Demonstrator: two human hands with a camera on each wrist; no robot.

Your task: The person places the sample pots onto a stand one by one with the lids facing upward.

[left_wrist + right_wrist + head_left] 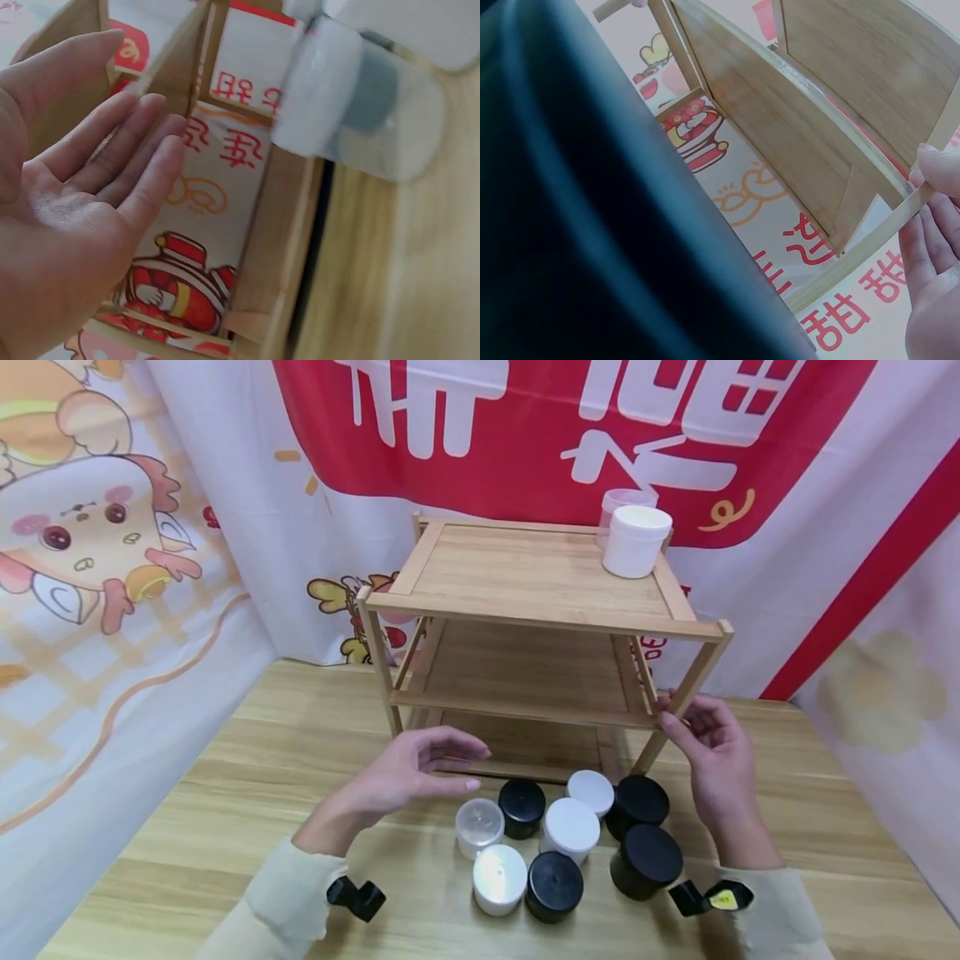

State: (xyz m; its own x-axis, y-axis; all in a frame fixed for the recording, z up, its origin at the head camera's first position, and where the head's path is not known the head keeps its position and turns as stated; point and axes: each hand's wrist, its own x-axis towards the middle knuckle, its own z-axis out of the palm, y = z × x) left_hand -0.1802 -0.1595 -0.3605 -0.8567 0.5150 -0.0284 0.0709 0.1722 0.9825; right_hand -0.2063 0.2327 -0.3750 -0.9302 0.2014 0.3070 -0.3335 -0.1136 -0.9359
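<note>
A three-tier wooden shelf (pixel 540 585) stands against the cloth backdrop. My right hand (pixel 722 760) pinches its front right leg near the middle tier, the thumb in front and the fingers behind; the right wrist view shows this grip on the wooden post (pixel 911 206). My left hand (pixel 420 768) hovers before the lower left of the shelf, its fingers extended and holding nothing; the left wrist view shows the bare palm (pixel 75 217). On the top tier, at the right end, a white jar (pixel 636 543) stands in front of a translucent jar (pixel 611 510).
In front of the shelf stand several black jars (pixel 553 885), three white jars (pixel 570 828) and one clear jar (pixel 480 827), close together on the wood-grain tabletop (pixel 225 802). A large dark blurred shape (pixel 592 195) blocks the left of the right wrist view. Printed cloth (pixel 217 485) surrounds the table.
</note>
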